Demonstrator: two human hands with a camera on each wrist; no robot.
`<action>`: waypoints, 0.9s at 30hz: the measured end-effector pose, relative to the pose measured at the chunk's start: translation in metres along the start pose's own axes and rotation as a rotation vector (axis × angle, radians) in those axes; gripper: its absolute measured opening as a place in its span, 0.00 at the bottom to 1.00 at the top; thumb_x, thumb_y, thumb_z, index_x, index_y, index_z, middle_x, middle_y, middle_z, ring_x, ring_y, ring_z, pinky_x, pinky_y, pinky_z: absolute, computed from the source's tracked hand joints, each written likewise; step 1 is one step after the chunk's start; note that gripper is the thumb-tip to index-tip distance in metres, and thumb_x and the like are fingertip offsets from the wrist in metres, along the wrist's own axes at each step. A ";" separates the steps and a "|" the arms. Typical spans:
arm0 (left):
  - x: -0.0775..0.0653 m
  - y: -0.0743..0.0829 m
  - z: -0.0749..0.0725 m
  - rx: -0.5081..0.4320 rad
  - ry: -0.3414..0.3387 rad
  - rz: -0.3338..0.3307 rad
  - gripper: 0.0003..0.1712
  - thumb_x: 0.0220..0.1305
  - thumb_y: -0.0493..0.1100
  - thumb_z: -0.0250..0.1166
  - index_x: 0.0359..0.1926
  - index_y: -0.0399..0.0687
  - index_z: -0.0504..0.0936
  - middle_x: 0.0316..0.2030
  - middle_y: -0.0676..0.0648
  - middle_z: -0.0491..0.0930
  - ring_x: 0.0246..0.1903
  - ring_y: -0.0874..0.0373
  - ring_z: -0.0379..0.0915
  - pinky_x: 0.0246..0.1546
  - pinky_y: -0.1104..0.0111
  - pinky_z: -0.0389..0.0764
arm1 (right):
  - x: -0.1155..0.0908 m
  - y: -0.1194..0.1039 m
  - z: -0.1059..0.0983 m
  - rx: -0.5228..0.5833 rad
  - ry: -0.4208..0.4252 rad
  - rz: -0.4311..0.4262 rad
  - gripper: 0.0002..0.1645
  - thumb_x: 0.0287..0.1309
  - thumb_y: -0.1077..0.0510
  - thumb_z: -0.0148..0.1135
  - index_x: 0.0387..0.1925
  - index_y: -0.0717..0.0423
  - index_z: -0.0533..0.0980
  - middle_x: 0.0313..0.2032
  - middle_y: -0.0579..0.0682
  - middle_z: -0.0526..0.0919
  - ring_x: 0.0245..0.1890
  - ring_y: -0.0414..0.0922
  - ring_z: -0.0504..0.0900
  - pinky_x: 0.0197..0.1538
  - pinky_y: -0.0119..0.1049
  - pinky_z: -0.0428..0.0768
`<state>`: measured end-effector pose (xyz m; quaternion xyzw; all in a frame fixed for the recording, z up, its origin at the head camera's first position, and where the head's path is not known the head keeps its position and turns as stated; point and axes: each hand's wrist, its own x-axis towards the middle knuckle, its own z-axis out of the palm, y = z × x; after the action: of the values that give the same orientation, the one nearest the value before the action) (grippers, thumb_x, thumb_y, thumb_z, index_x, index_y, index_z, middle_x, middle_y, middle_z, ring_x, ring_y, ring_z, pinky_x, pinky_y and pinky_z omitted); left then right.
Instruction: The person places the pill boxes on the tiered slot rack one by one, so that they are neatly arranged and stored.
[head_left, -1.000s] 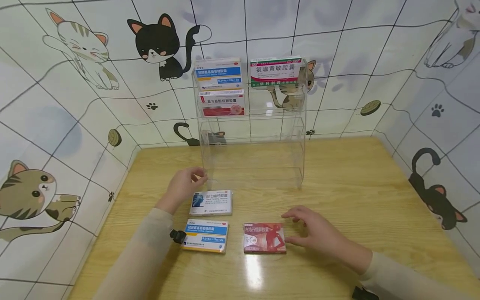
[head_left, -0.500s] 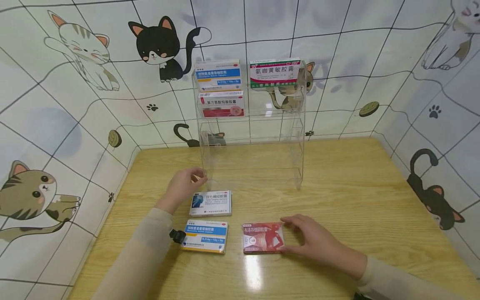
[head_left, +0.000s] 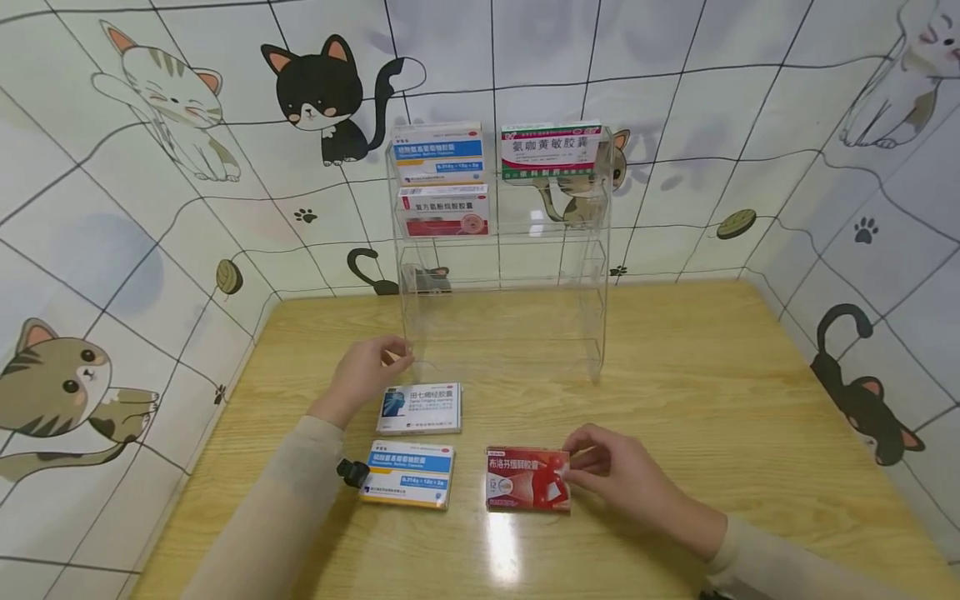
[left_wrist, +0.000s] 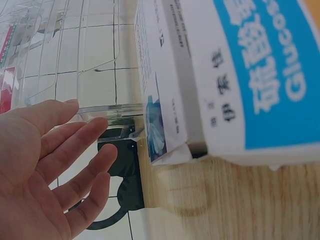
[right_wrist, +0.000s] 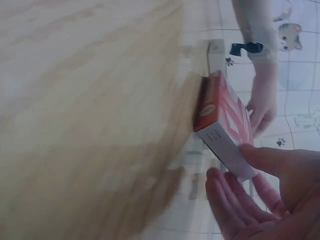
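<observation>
Right-hand fingers [head_left: 592, 435] pinch red box [head_left: 528, 480] in front of rack [head_left: 504, 289]; left hand [head_left: 363, 372] loose beside it. Likely pickup; next needs lifting.

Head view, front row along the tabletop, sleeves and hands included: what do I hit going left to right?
Left sleeve → blue-and-white box → red box → right hand → right sleeve.
</observation>
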<state>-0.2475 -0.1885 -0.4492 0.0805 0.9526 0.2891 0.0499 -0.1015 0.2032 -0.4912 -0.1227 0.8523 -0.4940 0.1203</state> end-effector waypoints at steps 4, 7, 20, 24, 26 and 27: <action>0.001 0.000 0.001 0.001 -0.009 -0.001 0.17 0.73 0.54 0.65 0.56 0.53 0.83 0.50 0.48 0.85 0.47 0.51 0.78 0.42 0.60 0.81 | 0.003 -0.008 -0.008 0.046 0.028 -0.070 0.12 0.60 0.60 0.74 0.44 0.49 0.81 0.46 0.51 0.88 0.43 0.44 0.90 0.45 0.31 0.86; 0.002 -0.001 0.001 0.007 -0.011 -0.002 0.18 0.73 0.54 0.65 0.56 0.53 0.83 0.50 0.48 0.85 0.47 0.51 0.78 0.42 0.61 0.80 | 0.012 -0.021 -0.022 0.005 0.076 -0.135 0.12 0.60 0.61 0.74 0.44 0.47 0.82 0.45 0.49 0.89 0.43 0.45 0.90 0.46 0.33 0.87; 0.003 0.000 0.000 0.007 -0.005 -0.012 0.17 0.73 0.54 0.65 0.56 0.54 0.83 0.50 0.49 0.85 0.47 0.51 0.77 0.43 0.60 0.79 | 0.087 -0.131 -0.140 -0.150 0.381 -0.321 0.14 0.64 0.55 0.72 0.50 0.50 0.81 0.47 0.48 0.89 0.43 0.35 0.88 0.48 0.27 0.83; 0.003 0.000 0.000 0.000 -0.007 -0.006 0.17 0.73 0.54 0.65 0.56 0.54 0.83 0.50 0.49 0.85 0.47 0.51 0.77 0.43 0.60 0.79 | 0.116 -0.156 -0.169 -0.187 0.438 -0.327 0.16 0.65 0.50 0.71 0.51 0.48 0.81 0.50 0.47 0.89 0.45 0.33 0.88 0.51 0.28 0.80; 0.003 -0.001 0.001 -0.002 -0.008 -0.006 0.17 0.73 0.54 0.66 0.56 0.54 0.83 0.50 0.49 0.85 0.47 0.51 0.77 0.42 0.60 0.79 | 0.130 -0.162 -0.181 -0.193 0.459 -0.308 0.17 0.65 0.48 0.71 0.52 0.46 0.81 0.52 0.46 0.88 0.47 0.33 0.88 0.53 0.30 0.80; 0.003 -0.002 0.001 -0.002 -0.011 -0.008 0.17 0.73 0.54 0.66 0.56 0.54 0.83 0.50 0.49 0.85 0.47 0.51 0.77 0.42 0.61 0.79 | 0.137 -0.164 -0.186 -0.190 0.471 -0.295 0.17 0.65 0.47 0.71 0.53 0.45 0.81 0.53 0.45 0.87 0.47 0.33 0.88 0.54 0.31 0.80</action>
<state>-0.2508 -0.1886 -0.4511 0.0782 0.9523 0.2895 0.0562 -0.2765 0.2307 -0.2701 -0.1380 0.8721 -0.4391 -0.1662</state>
